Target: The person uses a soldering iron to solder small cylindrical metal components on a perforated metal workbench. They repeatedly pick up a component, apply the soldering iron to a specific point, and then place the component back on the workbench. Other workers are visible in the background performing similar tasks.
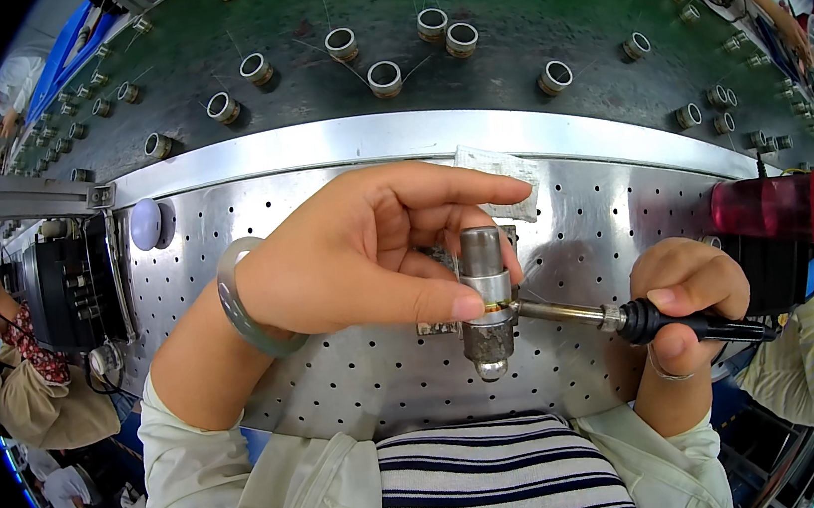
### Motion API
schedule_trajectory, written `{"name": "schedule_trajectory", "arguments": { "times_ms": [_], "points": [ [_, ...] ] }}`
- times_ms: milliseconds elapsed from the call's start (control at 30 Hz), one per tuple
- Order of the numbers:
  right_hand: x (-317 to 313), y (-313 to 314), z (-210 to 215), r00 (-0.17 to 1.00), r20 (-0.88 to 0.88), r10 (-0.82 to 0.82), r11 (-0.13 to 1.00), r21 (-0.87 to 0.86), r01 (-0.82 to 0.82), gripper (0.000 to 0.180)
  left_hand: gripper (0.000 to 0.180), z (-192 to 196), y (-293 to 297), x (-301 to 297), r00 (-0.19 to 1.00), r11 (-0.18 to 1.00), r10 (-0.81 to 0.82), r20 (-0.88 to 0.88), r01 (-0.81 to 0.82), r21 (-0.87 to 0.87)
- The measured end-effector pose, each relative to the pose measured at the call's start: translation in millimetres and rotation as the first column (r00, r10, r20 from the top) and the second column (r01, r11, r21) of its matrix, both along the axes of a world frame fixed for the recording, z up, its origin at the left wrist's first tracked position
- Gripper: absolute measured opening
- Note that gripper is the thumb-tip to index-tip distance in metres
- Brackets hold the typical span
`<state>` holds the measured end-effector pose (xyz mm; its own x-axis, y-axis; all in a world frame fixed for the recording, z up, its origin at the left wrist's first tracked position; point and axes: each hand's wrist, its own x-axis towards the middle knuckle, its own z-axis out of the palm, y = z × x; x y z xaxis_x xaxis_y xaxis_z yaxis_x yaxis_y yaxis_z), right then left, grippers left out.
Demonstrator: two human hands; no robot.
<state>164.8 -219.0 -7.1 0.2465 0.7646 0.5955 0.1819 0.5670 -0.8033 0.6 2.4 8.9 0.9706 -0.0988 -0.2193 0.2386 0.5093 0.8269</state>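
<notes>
In the head view, the left hand (356,250) reaches over a perforated, shiny steel work plate (341,382) and touches a grey, upright metal cylinder fixture (486,305) that stands in the middle of the plate. The thumb and the bent fingers (453,304) close around a small brass-coloured ring part (495,307), which sits on the fixture at about its middle height. The index finger is stretched out above the top of the fixture and does not touch it.

The right hand (683,298) is wrapped tightly around the black handle of a soldering iron (625,317). Its metal tip comes from the right and meets the ring part just beside the left thumb tip. I judge that the joining work on this piece is in progress and not finished, because the tip is at the part and the part is not released.

Behind the plate runs a dark green conveyor belt (500,13), which carries many small silver round ring parts with thin wires (385,78). Whether these are finished or waiting, I cannot tell. A dark red translucent cylinder (771,207) stands at the right.
</notes>
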Motion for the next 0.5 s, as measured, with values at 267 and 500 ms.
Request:
{"name": "schedule_trajectory", "arguments": {
  "times_ms": [267,500],
  "points": [
    [-7,-7,0,0.966,-0.195,-0.169,0.986,-0.036,0.166,0.024,0.075,-19,6,1,0.994,0.993,-0.018,0.103,0.030,-0.114],
    [-10,-5,-2,0.961,-0.251,-0.115,0.993,-0.069,0.101,0.025,0.075,-19,1,1,1.000,0.998,-0.003,-0.016,0.002,-0.057]
  ]
}}
